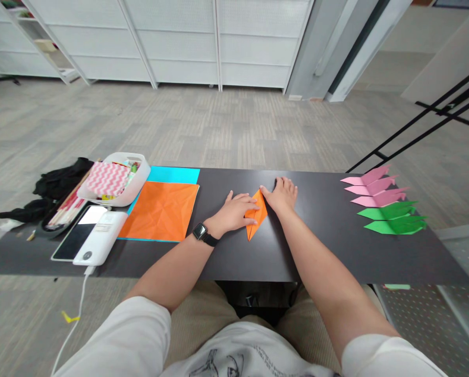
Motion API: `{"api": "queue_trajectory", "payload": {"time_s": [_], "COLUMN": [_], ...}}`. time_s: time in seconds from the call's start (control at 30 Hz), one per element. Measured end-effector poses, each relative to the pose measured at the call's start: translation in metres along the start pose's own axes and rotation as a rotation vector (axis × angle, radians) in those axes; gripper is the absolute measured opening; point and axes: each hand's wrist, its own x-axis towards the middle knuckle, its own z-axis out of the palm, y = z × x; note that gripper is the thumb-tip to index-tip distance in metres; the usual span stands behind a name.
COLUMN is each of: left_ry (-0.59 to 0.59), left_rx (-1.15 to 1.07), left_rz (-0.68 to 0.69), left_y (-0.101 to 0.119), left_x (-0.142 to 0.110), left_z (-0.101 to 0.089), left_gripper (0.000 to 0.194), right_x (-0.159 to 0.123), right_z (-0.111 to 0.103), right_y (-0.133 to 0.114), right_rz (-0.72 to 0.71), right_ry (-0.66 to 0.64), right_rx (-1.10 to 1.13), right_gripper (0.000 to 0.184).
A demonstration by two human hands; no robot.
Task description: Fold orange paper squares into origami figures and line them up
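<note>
A piece of folded orange origami paper (259, 213) lies on the dark table in front of me, shaped like a narrow diamond. My left hand (234, 212) rests on its left side, fingers stretched over the paper and pressing it down. At the upper tip of the diamond, the thumb of my right hand (282, 195) touches the paper. The other fingers of that hand are spread flat on the table. Part of the paper's left edge is hidden under my left fingers.
Orange sheets (159, 209) lie over blue paper (175, 175) to the left. Beyond them are a white basket (142, 175), a white power bank (100, 238) with a cable, and a phone (71, 241). Folded pink (371, 187) and green birds (395, 225) line the right end.
</note>
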Motion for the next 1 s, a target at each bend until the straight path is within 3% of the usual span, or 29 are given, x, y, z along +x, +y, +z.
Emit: {"api": "queue_trajectory", "payload": {"time_s": [0.13, 0.33, 0.77, 1.0], "left_ry": [-0.008, -0.005, 0.005, 0.077], "left_rx": [-0.002, 0.005, 0.025, 0.128], "left_rz": [-0.006, -0.002, -0.009, -0.062], "left_y": [0.004, 0.006, 0.007, 0.01], "left_x": [-0.001, -0.001, -0.001, 0.0], "left_z": [-0.004, -0.006, -0.003, 0.001], "left_gripper": [0.04, 0.04, 0.038, 0.043], "right_x": [0.0, -0.003, 0.002, 0.003], "right_z": [0.001, 0.001, 0.002, -0.002], "right_y": [0.003, 0.006, 0.0, 0.011], "right_rz": [-0.017, -0.19, -0.1, -0.26], "right_ry": [0.04, -0.023, 0.089, -0.012], "right_rx": [0.048, 0.026, 0.091, 0.121], "right_gripper": [0.07, 0.094, 0.059, 0.051]}}
